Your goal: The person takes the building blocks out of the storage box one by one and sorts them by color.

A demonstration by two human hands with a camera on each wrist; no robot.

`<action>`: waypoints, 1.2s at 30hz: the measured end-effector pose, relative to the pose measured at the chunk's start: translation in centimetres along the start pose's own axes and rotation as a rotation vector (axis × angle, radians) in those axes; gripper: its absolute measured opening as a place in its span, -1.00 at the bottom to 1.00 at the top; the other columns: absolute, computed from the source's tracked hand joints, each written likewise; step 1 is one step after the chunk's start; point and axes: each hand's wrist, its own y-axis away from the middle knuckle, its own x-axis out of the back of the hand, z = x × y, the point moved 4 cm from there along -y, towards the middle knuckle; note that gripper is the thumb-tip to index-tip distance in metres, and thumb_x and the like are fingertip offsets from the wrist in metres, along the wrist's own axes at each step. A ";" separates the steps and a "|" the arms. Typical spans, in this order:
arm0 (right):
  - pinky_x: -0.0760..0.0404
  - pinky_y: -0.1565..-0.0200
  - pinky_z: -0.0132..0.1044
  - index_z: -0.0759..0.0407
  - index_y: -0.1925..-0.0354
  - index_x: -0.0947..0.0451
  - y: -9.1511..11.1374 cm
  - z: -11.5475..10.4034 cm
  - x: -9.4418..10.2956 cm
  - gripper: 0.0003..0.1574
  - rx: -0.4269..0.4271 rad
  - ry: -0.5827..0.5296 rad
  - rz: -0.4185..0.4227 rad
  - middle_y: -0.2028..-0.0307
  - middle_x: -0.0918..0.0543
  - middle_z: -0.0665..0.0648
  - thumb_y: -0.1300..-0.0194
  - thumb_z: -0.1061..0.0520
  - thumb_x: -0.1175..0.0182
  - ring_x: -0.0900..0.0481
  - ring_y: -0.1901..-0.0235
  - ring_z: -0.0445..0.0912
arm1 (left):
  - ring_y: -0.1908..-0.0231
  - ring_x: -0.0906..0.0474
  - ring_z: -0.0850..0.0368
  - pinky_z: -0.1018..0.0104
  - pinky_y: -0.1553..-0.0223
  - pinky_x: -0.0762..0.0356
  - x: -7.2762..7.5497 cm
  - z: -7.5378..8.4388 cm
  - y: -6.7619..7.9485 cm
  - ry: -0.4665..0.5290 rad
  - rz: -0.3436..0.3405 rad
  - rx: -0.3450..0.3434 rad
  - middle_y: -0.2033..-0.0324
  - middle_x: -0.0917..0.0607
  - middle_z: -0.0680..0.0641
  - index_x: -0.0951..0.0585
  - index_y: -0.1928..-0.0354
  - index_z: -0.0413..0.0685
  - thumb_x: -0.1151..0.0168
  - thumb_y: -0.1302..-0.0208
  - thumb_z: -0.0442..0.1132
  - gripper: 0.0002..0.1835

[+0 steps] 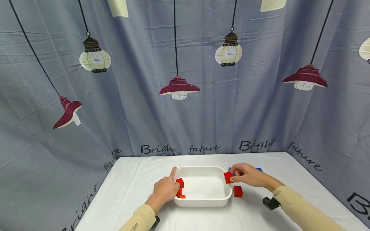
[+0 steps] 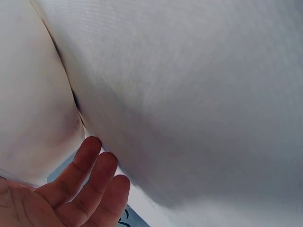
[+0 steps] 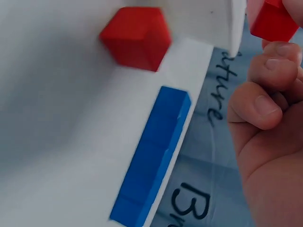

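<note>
My right hand (image 1: pixel 245 175) pinches a red cube (image 1: pixel 228 177) at the right rim of a white tray (image 1: pixel 202 202). On the table just outside that rim lies another red cube (image 1: pixel 238 191). My left hand (image 1: pixel 166 189) holds the tray's left side, its index finger stretched along the rim. In the left wrist view, three fingers (image 2: pixel 106 172) touch low on the tray's outer side. Several red cubes (image 1: pixel 180 182) sit inside the tray by the left wall, partly covered by that hand. Behind the right hand is a long blue block (image 3: pixel 151 153), mostly hidden in the head view.
A white cloth covers the table (image 1: pixel 138 179). Grey-blue curtain (image 1: pixel 202 122) printed with lamps and lettering hangs behind and along both sides. The blue block lies close to the table's far edge.
</note>
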 end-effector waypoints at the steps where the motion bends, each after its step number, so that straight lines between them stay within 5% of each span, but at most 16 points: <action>1: -0.33 0.45 -0.38 0.19 0.18 -0.54 0.3 0.1 0.1 -0.74 -0.005 0.002 0.006 0.57 -0.34 -0.04 -0.32 0.06 -0.33 -0.32 0.56 -0.24 | 0.43 -0.55 0.00 -0.09 0.16 -0.56 0.0 0.0 0.0 0.002 0.001 -0.001 0.33 -0.70 -0.10 -0.21 -0.53 0.09 -0.09 -0.32 -0.05 -0.27; 13: -0.39 0.41 -0.34 0.22 0.10 -0.51 2.3 2.9 0.6 -0.68 -0.097 -0.008 0.063 0.46 -0.40 0.04 -0.34 0.03 -0.31 -0.41 0.45 -0.17 | 0.43 -0.53 0.00 -0.09 0.15 -0.55 0.1 0.0 0.3 0.010 -0.004 0.004 0.29 -0.71 -0.12 -0.21 -0.54 0.09 -0.10 -0.32 -0.05 -0.26; 23: -0.34 0.47 -0.36 0.26 0.07 -0.52 3.8 5.3 0.9 -0.64 -0.092 -0.003 0.116 0.49 -0.41 0.03 -0.31 0.05 -0.33 -0.38 0.52 -0.21 | 0.39 -0.57 -0.01 -0.12 0.09 -0.55 0.0 0.0 0.2 0.005 0.000 0.016 0.27 -0.72 -0.13 -0.22 -0.53 0.11 -0.11 -0.32 -0.04 -0.27; 36: -0.30 0.51 -0.36 0.28 0.07 -0.52 5.1 7.6 0.3 -0.61 -0.183 -0.015 0.146 0.50 -0.41 0.04 -0.27 0.06 -0.37 -0.36 0.54 -0.18 | 0.40 -0.56 0.01 -0.10 0.11 -0.55 -0.2 -0.2 0.0 0.011 0.003 0.023 0.26 -0.72 -0.13 -0.21 -0.54 0.13 -0.10 -0.33 -0.03 -0.27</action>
